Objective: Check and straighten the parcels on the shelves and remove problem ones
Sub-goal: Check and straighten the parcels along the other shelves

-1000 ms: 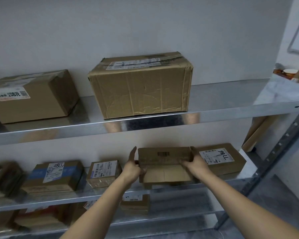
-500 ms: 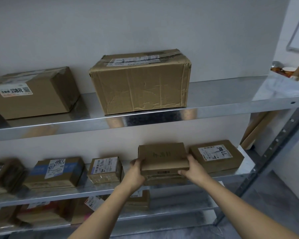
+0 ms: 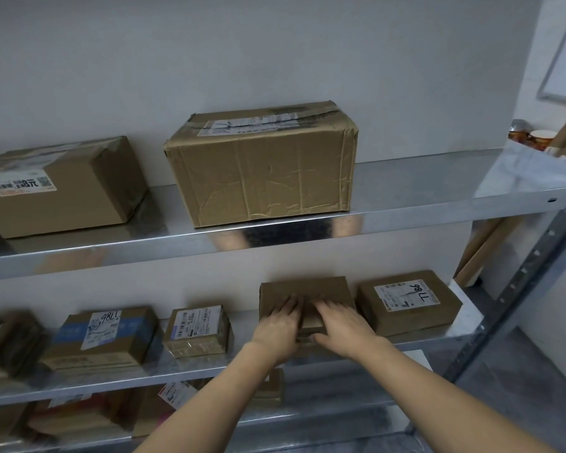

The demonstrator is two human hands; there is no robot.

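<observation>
Covered, cropped, blurred
The left hand and right hand hide the parcel's front; the far-left box is blurred and cut by the edge; bottom-shelf parcels lie partly behind the arms.

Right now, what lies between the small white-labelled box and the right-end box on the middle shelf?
One plain brown parcel, with the left hand and right hand flat on its top; the head view shows it.

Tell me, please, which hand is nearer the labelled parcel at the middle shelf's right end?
Right. The right hand lies on the plain parcel, on the side beside the labelled parcel; the left hand rests on its far side.
</observation>
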